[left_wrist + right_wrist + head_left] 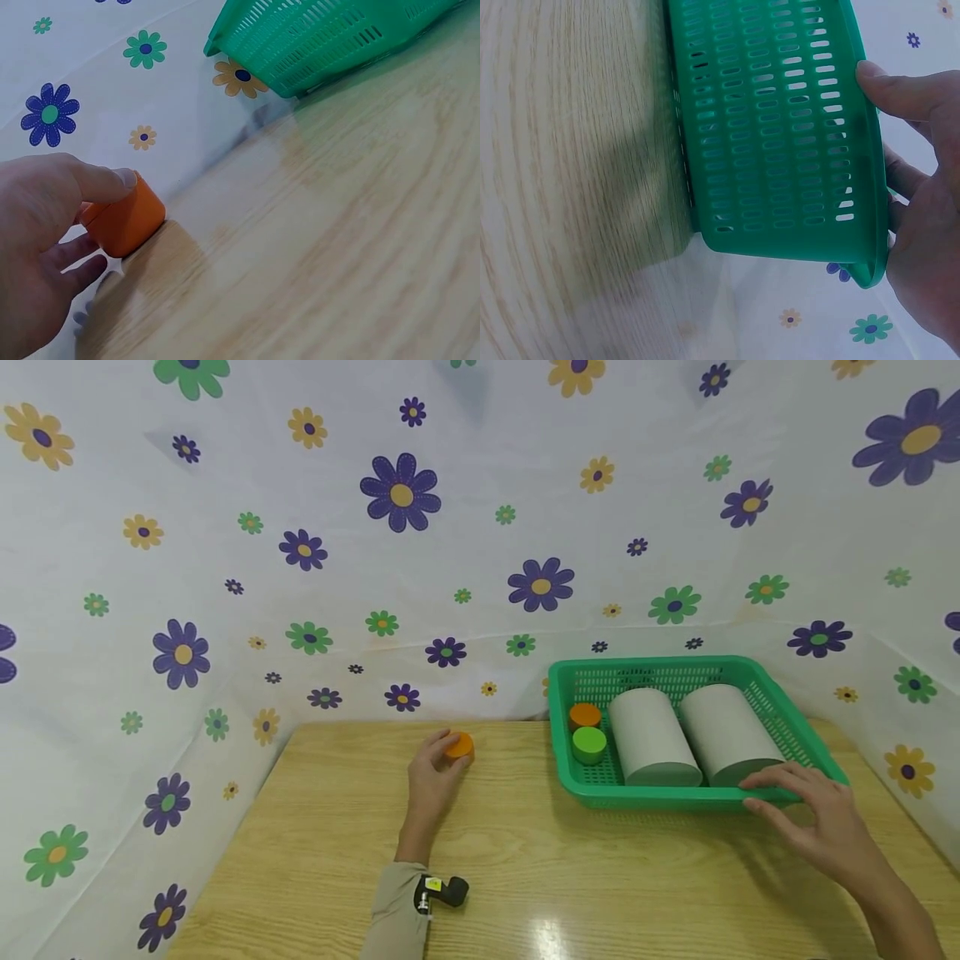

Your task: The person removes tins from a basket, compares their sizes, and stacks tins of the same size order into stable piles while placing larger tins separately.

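Note:
Near the table's back edge, my left hand (433, 777) holds a short orange cylinder (462, 748) between thumb and fingers. In the left wrist view the thumb lies along the upper side of this orange cylinder (129, 221), whose base meets the wooden surface. My right hand (817, 818) grips the front rim of a green plastic basket (600, 797) near its right corner; the right wrist view has the thumb outside the rim and the other fingers partly hidden behind it. Inside the basket are two large white cylinders (651, 735), another orange cylinder (584, 717) and a green cylinder (589, 744).
The basket stands on the right side of a wooden table (510, 852). Behind the table hangs a white flower-printed cloth (480, 560), which also runs along both sides. A small black camera (442, 891) is strapped to the left sleeve.

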`<control>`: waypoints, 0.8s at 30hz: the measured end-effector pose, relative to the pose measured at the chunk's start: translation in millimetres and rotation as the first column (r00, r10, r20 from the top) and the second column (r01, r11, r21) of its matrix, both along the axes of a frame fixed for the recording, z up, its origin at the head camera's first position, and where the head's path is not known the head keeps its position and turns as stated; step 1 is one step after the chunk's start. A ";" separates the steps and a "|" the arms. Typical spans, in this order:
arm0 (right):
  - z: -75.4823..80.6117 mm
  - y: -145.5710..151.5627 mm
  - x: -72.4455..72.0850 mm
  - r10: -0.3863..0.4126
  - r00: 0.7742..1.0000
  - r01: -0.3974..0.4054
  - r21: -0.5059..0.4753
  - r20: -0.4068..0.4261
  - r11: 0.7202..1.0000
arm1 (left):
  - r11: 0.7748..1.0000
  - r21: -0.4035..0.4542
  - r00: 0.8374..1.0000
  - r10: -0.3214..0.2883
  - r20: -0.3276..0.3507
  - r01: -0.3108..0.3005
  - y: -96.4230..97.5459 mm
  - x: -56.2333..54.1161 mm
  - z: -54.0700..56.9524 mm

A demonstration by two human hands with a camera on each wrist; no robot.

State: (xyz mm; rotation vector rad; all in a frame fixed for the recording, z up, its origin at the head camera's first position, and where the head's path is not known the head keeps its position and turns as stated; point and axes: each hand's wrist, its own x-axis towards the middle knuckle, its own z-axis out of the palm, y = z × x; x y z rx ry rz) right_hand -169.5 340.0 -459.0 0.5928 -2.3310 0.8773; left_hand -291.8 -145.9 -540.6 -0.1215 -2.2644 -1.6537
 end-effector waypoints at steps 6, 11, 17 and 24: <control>-2.1 0.8 -0.6 0.005 1.000 -0.005 0.001 0.002 1.000 | 1.000 0.002 0.999 0.001 0.054 -0.001 0.4 5.3 4.5; -2.5 1.3 -1.6 -0.002 1.000 0.002 0.002 0.006 1.000 | 0.998 -0.056 1.000 0.003 -0.006 -0.003 1.8 6.3 16.5; -2.1 1.4 -2.1 -0.006 1.000 0.006 -0.002 0.002 1.000 | 0.973 -0.228 0.989 -0.008 -0.144 -0.025 2.4 3.9 29.0; -0.7 0.8 -1.5 0.009 1.000 -0.009 -0.006 0.000 1.000 | 0.960 -0.279 0.977 -0.076 -0.200 0.017 11.0 4.9 44.5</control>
